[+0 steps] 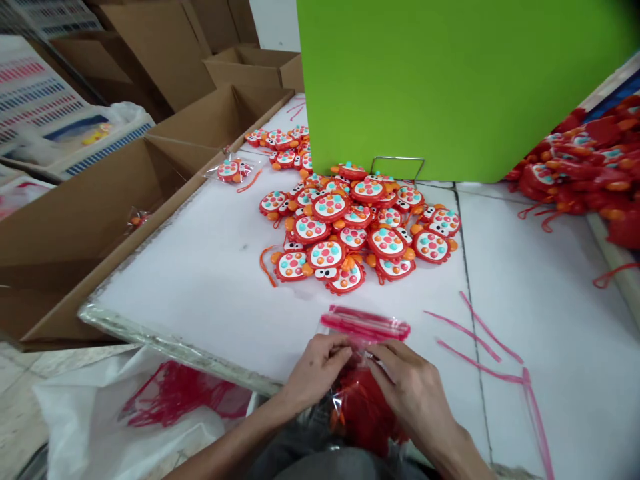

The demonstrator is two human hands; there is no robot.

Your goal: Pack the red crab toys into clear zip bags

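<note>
My left hand and my right hand are at the table's front edge, fingers closed on the top of a clear plastic bag. Through the film shows something bright red and orange, hanging in front of my lap; its exact shape is hard to make out. Just beyond my fingers lies a stack of clear bags with pink strips. Farther back is a pile of red crab-like toys, with white faces, coloured buttons and orange cord loops.
Pink strips lie loose on the white table. A green board stands behind the pile. Cardboard boxes line the left edge, near a bagged toy. More red toys are heaped right. A white sack sits below.
</note>
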